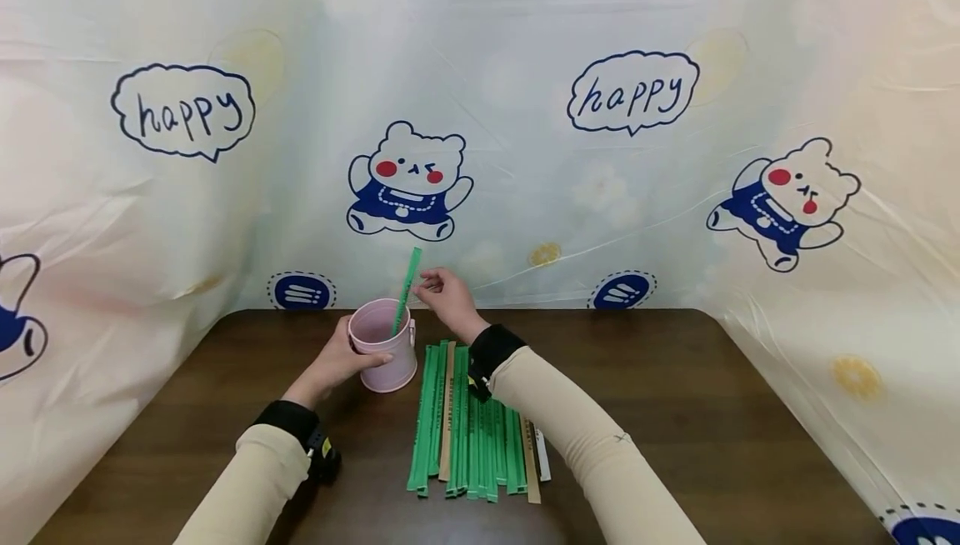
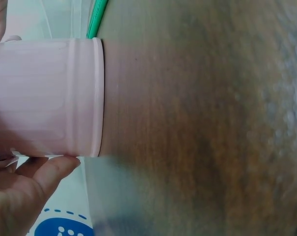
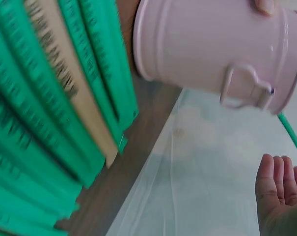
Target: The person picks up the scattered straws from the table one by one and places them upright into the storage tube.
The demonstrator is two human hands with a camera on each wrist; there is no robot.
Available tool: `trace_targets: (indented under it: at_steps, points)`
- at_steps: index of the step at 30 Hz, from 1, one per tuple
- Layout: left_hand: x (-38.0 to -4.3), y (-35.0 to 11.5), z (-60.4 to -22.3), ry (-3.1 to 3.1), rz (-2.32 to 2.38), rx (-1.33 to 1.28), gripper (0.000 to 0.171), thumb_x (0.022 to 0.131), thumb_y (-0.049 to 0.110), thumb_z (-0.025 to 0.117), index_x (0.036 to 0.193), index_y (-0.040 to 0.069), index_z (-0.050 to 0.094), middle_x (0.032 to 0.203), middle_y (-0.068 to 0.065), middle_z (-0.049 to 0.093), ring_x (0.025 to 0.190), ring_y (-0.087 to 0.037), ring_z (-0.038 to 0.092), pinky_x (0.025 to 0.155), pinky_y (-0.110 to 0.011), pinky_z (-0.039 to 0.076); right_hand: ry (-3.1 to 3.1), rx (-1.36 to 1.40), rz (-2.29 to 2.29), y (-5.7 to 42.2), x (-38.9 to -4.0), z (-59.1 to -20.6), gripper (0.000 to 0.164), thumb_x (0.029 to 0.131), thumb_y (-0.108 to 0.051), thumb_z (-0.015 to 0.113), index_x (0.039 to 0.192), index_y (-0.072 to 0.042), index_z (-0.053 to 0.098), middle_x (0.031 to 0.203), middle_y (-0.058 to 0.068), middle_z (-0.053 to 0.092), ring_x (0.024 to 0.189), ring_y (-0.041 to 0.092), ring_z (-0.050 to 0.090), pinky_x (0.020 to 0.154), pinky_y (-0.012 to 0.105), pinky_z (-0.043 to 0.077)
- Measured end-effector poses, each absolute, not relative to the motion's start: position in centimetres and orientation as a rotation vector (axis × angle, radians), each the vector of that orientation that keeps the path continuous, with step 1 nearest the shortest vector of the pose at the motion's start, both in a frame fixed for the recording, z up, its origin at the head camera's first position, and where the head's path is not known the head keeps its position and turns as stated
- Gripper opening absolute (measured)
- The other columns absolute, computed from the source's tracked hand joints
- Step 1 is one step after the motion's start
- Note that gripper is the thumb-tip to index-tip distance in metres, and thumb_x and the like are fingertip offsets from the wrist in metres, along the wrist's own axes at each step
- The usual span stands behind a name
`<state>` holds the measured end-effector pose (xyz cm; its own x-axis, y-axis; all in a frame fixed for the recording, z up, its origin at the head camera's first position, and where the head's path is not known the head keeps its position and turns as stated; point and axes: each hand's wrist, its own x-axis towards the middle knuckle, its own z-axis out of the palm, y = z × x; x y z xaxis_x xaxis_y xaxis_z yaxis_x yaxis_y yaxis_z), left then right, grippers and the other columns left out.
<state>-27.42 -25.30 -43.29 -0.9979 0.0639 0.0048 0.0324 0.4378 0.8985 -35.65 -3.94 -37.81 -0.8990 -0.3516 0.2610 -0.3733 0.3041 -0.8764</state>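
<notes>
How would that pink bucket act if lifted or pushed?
The pink bucket would probably feel light: it looks thin-walled, and just one green stick shows inside. With apparently little weighing it down, it could tip if pushed high. Being smooth and shiny, it may be slippery.

A cream sleeve at seven o'clock and a matching sleeve at five meet black wristbands; the left camera shows a yellow mark.

"happy" twice on backdrop, unreadable print on strips
</notes>
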Motion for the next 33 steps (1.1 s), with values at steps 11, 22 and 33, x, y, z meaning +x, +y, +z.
trace_targets:
  at_steps: [11,22,33]
  points:
    - [-28.5,-25.8,-41.7,2.667,1.673,0.135,0.097,0.090,0.022,0.079,0.154,-0.001,0.010,0.154,-0.031,0.027,0.140,-0.047,0.035,0.118,-0.068,0.034,-2.670,0.655,1.496,4.9,-37.7,-36.4,0.038,0.102,-0.019,0.063,0.135,-0.001,0.058,0.127,0.020,0.065,0.116,0.032,0.063,0.093,0.039,0.057]
    - [-28.2,-26.1,-42.0,2.648,1.664,0.124,0.097,0.091,0.022,0.077,0.155,-0.002,0.008,0.155,-0.031,0.026,0.142,-0.047,0.033,0.119,-0.068,0.033,-3.054,0.401,1.333,12.2,-36.5,-39.5,0.040,0.096,-0.006,0.067,0.132,0.011,0.059,0.118,0.026,0.068,0.092,0.031,0.071,0.082,0.038,0.064]
    - [-28.1,-25.6,-43.5,2.643,1.645,0.128,0.097,0.090,0.025,0.078,0.154,-0.002,0.010,0.154,-0.032,0.027,0.141,-0.047,0.034,0.119,-0.068,0.033,-3.191,0.324,1.286,12.5,-33.7,-42.6,0.047,0.088,0.002,0.071,0.055,-0.014,0.041,0.051,-0.004,0.041,0.052,0.011,0.049,0.060,0.029,0.061]
